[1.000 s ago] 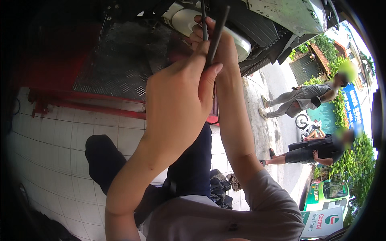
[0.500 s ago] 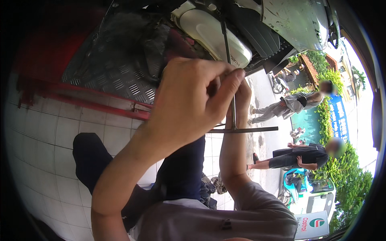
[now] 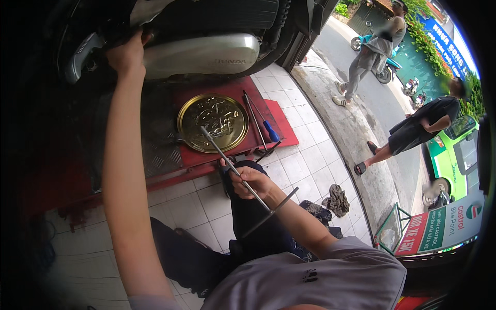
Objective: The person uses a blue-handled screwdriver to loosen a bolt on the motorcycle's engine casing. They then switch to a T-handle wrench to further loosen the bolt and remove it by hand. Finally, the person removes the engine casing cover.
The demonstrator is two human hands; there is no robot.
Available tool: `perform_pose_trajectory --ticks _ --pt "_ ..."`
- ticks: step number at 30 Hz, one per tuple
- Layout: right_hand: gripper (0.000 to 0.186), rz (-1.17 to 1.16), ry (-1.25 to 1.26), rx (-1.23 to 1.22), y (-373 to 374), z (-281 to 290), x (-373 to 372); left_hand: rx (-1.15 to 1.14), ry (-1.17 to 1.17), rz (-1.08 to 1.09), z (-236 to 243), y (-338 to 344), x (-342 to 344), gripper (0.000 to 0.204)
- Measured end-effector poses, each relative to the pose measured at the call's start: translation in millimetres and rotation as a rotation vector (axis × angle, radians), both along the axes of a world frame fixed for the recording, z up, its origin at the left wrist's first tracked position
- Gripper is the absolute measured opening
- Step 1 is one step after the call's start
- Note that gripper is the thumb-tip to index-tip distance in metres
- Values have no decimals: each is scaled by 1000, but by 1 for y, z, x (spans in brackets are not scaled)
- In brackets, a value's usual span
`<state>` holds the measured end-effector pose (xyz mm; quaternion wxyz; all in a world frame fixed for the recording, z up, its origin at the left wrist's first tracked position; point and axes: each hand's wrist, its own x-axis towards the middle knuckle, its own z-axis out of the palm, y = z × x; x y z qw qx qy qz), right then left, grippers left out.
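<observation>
My right hand [image 3: 252,184] is wrapped around the shaft of a metal T-handle socket wrench [image 3: 226,158]. The wrench slants, its socket end over a round gold tray [image 3: 237,140] and its crossbar near my forearm. Up at the left, my left hand [image 3: 126,56] reaches against the underside of a motorbike [image 3: 201,56], beside its silver side cover. Dark parts and shadow hide most of that hand's fingers, so its grip does not show. Small metal parts lie in the tray.
A red work platform [image 3: 199,89] carries the tray, a blue-handled screwdriver [image 3: 269,130] and a thin metal rod. Crumpled dark rags [image 3: 337,200] lie on the white tiles. Beyond the kerb stand two people [image 3: 421,116], with a green vehicle [image 3: 457,157] behind. A sign [image 3: 439,227] is at right.
The wrench has come down away from the motorbike in my right hand. My left hand has moved from beside the wrench to the bike's underside. The view has shifted, showing the tray.
</observation>
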<state>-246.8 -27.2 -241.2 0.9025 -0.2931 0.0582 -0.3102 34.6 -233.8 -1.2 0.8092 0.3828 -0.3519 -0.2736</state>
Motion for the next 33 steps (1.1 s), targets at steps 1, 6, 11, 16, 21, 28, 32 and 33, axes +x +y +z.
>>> perform_pose_trajectory --ticks 1,6,11,16,21,28,32,33 --pt "30 -6 7 6 2 2 0 6 32 24 2 -2 -6 24" --pt "30 42 24 39 -2 6 -2 1 44 12 -2 -10 1 26" --pt "32 30 71 -20 2 8 -5 13 -25 63 -8 -20 18 29" --pt "32 -6 80 -58 3 3 -9 -46 -1 194 -8 -26 6 14" --pt "29 -39 139 4 2 12 -6 -57 -64 181 -9 -24 7 15" --pt "20 -267 755 -169 -32 39 20 22 3 37 -8 -27 19 17" --pt "25 -321 1384 -709 -104 43 52 27 79 29 -14 -35 22 11" --pt "26 -336 1481 -875 -121 44 59 9 114 26 -10 -36 18 9"
